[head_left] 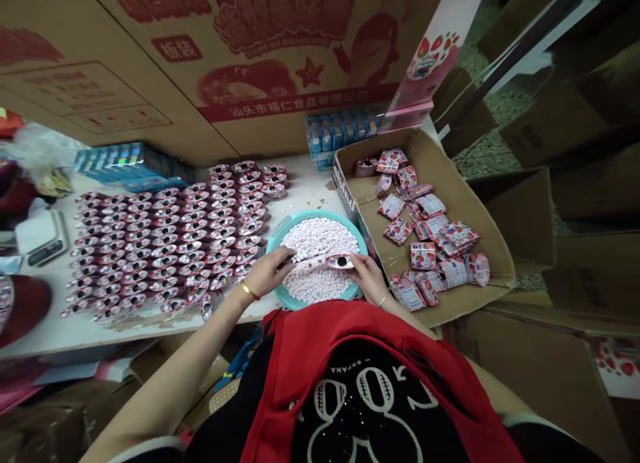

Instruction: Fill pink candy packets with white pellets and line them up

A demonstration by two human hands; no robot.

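Note:
My right hand point(369, 276) grips a small strawberry-printed candy pack point(331, 261) by its right end, over the bowl. The pack's oval top with a dark round hole faces up. My left hand point(270, 270) is closed at the bowl's left side, fingertips pressed together just above the candies; what they hold, if anything, I cannot make out. Beneath both hands stands a round turquoise bowl point(361, 235) full of small white candies point(320, 286). Left of it, similar packs point(165, 246) stand upright in tight rows, dark openings upward.
At the right, a shallow cardboard box point(480, 236) holds a loose pile of strawberry packs point(425, 223). Large cartons point(240, 63) wall off the back. Blue packs point(133, 163) and a white scale point(43, 236) stand at the left; a red bowl point(30, 306) is nearer.

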